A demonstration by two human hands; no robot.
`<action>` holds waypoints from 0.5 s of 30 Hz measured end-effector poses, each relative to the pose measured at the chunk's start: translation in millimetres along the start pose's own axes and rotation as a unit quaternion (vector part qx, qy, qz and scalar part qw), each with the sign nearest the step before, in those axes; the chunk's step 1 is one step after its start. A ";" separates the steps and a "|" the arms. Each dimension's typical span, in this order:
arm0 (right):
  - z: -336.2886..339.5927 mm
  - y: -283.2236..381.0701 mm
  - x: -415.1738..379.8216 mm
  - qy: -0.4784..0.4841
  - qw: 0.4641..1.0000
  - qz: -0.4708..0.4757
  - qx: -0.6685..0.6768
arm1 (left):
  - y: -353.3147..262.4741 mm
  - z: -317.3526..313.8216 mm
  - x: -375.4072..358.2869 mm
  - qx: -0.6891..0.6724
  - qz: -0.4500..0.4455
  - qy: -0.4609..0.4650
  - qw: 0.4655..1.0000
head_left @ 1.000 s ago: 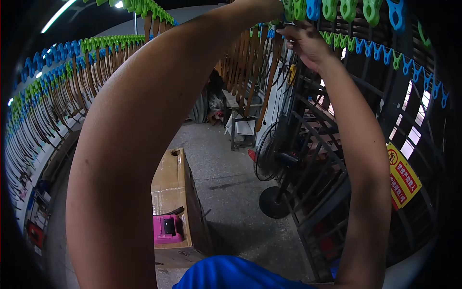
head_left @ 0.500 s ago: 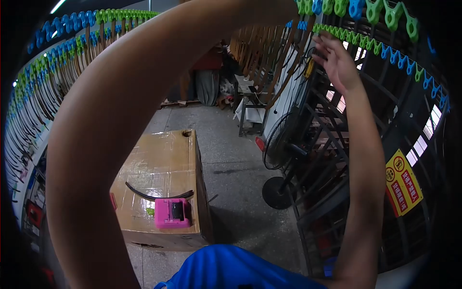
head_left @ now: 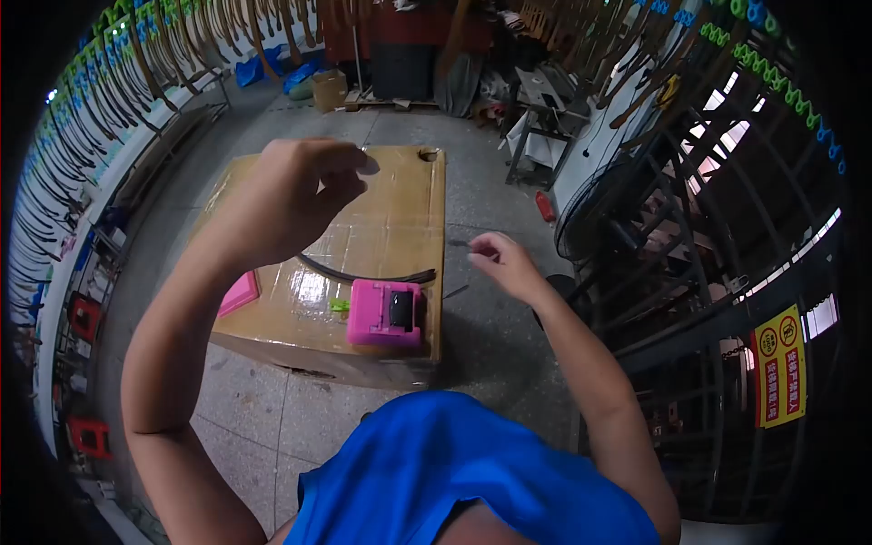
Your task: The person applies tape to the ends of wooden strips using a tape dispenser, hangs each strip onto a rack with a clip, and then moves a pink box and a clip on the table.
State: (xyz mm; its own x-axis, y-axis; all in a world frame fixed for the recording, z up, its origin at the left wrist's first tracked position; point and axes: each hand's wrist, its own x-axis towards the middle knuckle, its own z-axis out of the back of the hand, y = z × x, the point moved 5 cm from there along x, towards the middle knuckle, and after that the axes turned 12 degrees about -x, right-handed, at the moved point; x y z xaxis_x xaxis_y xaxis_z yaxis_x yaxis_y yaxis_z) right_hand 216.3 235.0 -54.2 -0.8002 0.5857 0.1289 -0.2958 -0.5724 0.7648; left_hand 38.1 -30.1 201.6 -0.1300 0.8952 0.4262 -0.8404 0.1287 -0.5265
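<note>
- Above the cardboard box [head_left: 318,272], the left hand [head_left: 291,195] hangs with fingers curled loosely inward; nothing can be seen gripped in it.
- Just off the box's right edge, the right hand [head_left: 504,263] is half closed, thumb and fingertips pinched together, perhaps on something thin; whether it holds anything I cannot tell.
- On the box top lie a dark curved strip [head_left: 363,272], a pink device [head_left: 386,313] with a black window, a small green clip [head_left: 339,306] touching its left side, and a flat pink piece [head_left: 238,292] near the left edge.
- Judging from this, the curved strip is the nearest piece to pick up; a pinch near its middle should keep the thin length from sagging or twisting, while the other hand stays clear of the pink device.
- Writing: a yellow warning sign [head_left: 779,365] on the metal rack [head_left: 727,272] at right carries red prohibition symbols and red characters, too small to read. The device's face shows no legible label.
</note>
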 end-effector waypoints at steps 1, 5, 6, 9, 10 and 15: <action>-16.3 26.6 4.3 0.022 0.991 0.106 -0.079 | 16.6 -3.8 -12.3 -0.015 0.042 -0.001 0.999; -59.0 71.8 15.8 0.089 0.935 0.229 -0.257 | 52.9 -20.1 -51.5 -0.041 0.152 0.003 0.987; -61.8 75.1 20.5 0.093 0.935 0.230 -0.254 | 59.4 -23.8 -59.5 -0.041 0.157 0.003 0.987; -68.5 77.0 31.9 0.186 0.913 0.206 -0.298 | 80.1 -34.7 -81.4 -0.069 0.198 0.003 0.978; -66.3 76.1 34.8 0.207 0.922 0.169 -0.280 | 82.9 -37.2 -86.8 -0.077 0.191 -0.002 0.979; -48.3 82.3 35.2 0.212 0.936 0.104 -0.260 | 100.9 -56.8 -102.3 -0.111 0.212 -0.005 0.971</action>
State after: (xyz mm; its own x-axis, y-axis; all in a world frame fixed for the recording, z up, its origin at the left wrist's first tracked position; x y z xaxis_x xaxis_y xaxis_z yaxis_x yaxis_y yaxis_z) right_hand 138.6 180.8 -17.3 -0.9712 0.2130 -0.1064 -0.2364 -0.9150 0.3268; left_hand -3.5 -84.4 63.1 -0.4450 0.8841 0.1428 -0.5758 -0.1603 -0.8017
